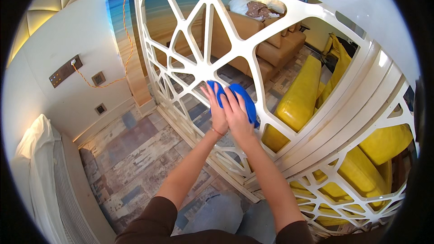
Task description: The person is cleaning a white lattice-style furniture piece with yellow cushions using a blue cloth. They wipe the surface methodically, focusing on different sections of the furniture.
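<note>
A bright blue cloth (249, 103) is bunched between my two hands, in front of a white openwork lattice partition (234, 49). My left hand (218, 113) has a thin band at its wrist and holds the cloth's left side, fingers pointing up. Close against it, my right hand (239, 118) grips the cloth's right part with bent fingers. Both hands are just below the point where several lattice bars meet. Whether the cloth touches a bar is hard to tell, and part of it is hidden behind my fingers.
Through the lattice appear a tan sofa (234, 27) and yellow upholstered seating (300, 91). On the left wall, an orange cord (127, 37) runs from a socket panel (66, 71). A bed (67, 183) stands at lower left on the patchwork wood-look floor (135, 162).
</note>
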The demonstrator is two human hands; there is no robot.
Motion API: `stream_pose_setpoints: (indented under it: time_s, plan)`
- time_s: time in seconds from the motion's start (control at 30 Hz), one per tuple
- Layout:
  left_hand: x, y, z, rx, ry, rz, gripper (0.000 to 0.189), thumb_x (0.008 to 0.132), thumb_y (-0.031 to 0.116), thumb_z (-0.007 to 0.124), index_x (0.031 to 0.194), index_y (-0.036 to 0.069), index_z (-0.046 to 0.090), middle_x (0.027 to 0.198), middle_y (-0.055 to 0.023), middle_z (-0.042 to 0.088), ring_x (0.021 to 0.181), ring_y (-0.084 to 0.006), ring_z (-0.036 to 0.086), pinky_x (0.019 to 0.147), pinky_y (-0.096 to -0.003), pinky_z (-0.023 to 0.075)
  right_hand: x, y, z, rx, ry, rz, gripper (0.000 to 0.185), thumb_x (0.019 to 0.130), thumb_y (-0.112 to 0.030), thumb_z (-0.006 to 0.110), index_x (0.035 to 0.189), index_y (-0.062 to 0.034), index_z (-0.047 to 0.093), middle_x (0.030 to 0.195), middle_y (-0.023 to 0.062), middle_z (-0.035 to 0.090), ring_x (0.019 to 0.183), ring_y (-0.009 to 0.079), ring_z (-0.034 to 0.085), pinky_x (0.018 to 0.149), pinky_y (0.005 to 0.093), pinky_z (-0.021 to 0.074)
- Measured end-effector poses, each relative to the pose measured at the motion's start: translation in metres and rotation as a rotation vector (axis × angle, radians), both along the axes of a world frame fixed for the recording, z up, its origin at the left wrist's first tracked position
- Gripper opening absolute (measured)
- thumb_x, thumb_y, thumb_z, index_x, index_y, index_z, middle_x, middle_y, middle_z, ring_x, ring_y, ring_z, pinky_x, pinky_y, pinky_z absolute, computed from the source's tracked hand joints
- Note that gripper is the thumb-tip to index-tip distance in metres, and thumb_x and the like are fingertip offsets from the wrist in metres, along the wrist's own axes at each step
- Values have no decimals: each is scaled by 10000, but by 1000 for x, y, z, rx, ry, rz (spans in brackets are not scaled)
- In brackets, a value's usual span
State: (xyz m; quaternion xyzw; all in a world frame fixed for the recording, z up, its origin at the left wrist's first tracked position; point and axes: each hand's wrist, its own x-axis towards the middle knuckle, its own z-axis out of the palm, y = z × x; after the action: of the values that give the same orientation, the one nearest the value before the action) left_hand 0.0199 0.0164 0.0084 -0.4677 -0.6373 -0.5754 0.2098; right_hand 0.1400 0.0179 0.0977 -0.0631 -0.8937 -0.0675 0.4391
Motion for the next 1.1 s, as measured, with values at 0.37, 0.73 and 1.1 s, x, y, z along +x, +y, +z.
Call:
stream_pose_setpoints:
  time_s: [0.37,0.73,1.1]
  plan:
    - [97,-19,-67,-140,131,-186,784,1004,220,586,1568,-88,139,1624,-322,160,1447,-452,317,1211,-440,243,71,-33,-61,-10,93,-262,318,854,-79,634,1166,-66,693,1282,112,637,1084,370,617,908,416,543]
    - [44,-16,-7,193,-167,66,706,1022,179,532,1608,20,171,1674,-279,23,1518,-458,192,1181,-420,300,-10,-14,-30,-321,236,-135,446,912,-72,631,1313,43,472,1251,302,557,1103,464,593,897,456,535]
    - [96,-38,-35,-60,-39,-179,609,1019,188,516,1546,-38,311,1654,-231,186,1530,-422,180,1216,-469,218,57,-44,-78,-116,-18,-460,423,940,-85,636,1349,-16,553,1438,249,494,1276,425,540,988,434,524]
